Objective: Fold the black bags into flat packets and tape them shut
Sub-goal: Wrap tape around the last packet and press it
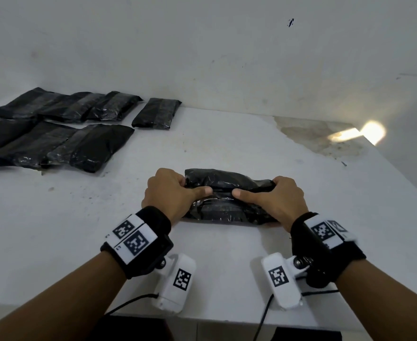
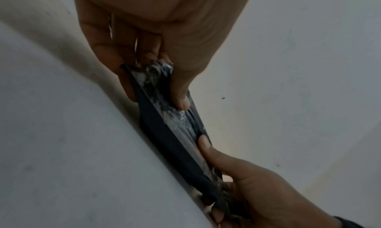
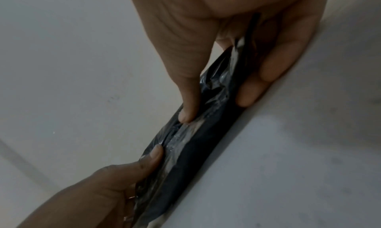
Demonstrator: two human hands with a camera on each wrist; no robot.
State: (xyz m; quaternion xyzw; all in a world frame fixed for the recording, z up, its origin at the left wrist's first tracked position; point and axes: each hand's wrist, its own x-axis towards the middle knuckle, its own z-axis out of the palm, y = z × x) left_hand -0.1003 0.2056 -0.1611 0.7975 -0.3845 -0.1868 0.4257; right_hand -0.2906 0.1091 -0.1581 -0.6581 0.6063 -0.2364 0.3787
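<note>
A crumpled black bag (image 1: 227, 207) lies folded into a long packet on the white table (image 1: 227, 143), just in front of me. My left hand (image 1: 190, 187) grips its left end and my right hand (image 1: 256, 190) grips its right end. Both thumbs press on top along the fold, nearly meeting in the middle. In the left wrist view the left hand (image 2: 164, 78) pinches the bag (image 2: 164, 133), fingers beneath and thumb above. The right wrist view shows the right hand (image 3: 216, 104) holding the bag (image 3: 198, 143) the same way. A shiny clear strip runs along the fold.
Several flat black packets (image 1: 62, 134) lie in two rows at the table's back left, and one more (image 1: 157, 116) sits apart beside them. A white wall rises behind the table. A bright light patch (image 1: 372, 131) marks the stained far right corner.
</note>
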